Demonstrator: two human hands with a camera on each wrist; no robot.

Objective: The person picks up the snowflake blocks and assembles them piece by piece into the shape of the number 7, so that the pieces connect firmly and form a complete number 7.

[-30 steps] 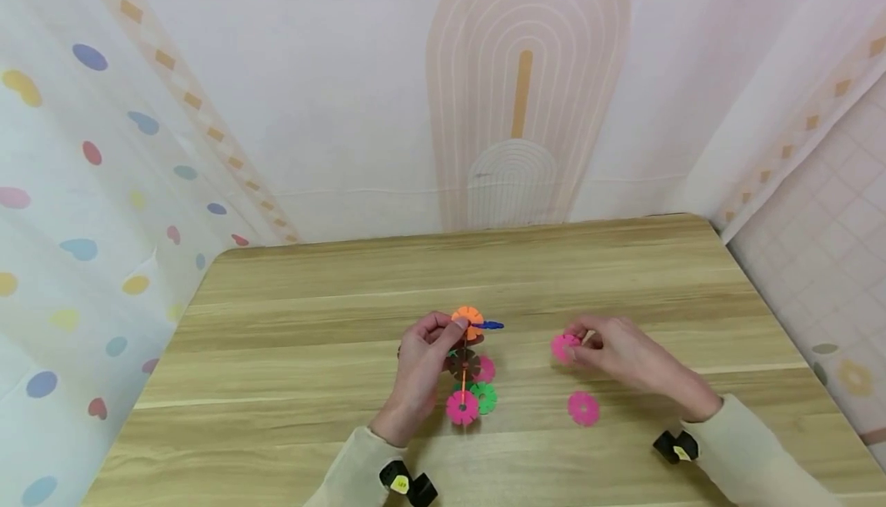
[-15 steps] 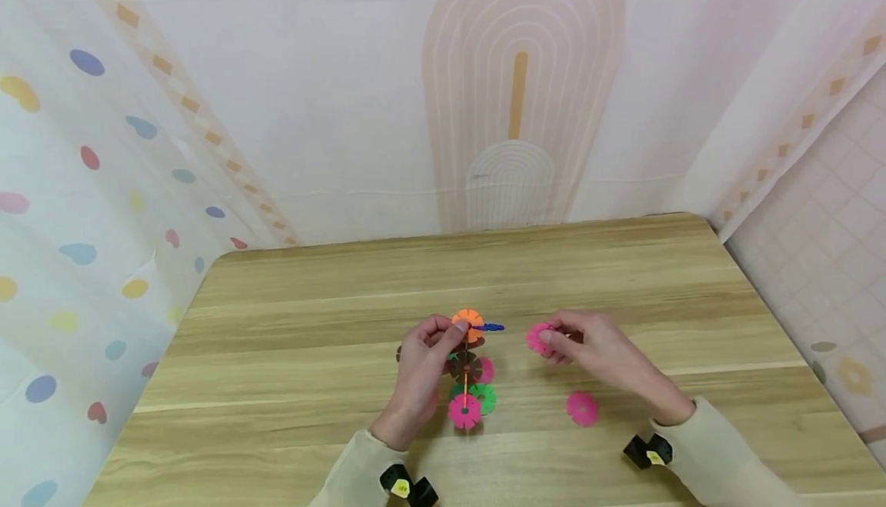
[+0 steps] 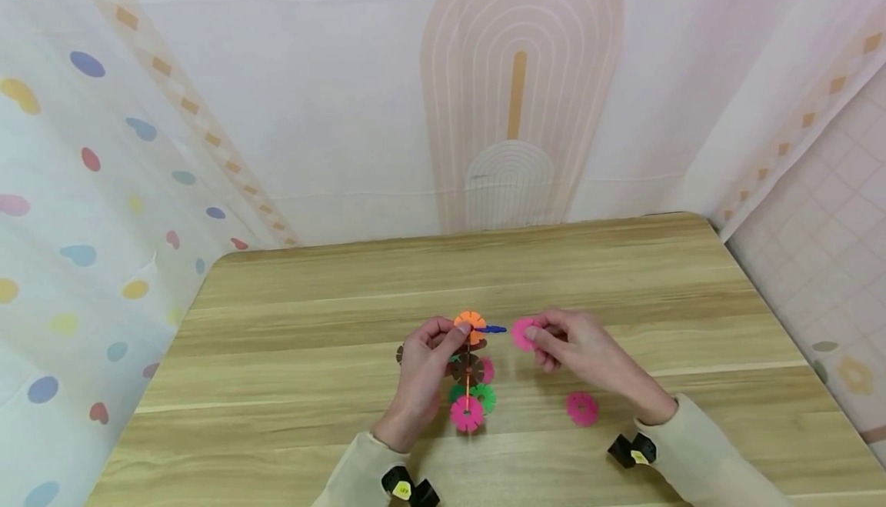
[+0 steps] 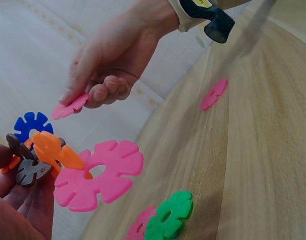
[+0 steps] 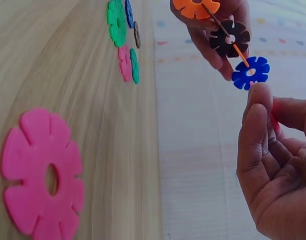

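My left hand grips a built cluster of snowflake discs that stands on the wooden table. An orange disc tops it, a blue disc sticks out to the right, and brown, green and pink discs hang lower down. My right hand pinches a single pink disc just right of the blue one, a short gap apart. The left wrist view shows that pink disc above the blue disc. In the right wrist view my right fingers curl near the blue disc.
A loose pink disc lies flat on the table to the right of the cluster, also close in the right wrist view. Patterned fabric walls close in the table at the back and both sides.
My right hand has carried the pink disc leftward, from beside the loose disc up close to the blue disc. The left hand and the cluster have stayed put.
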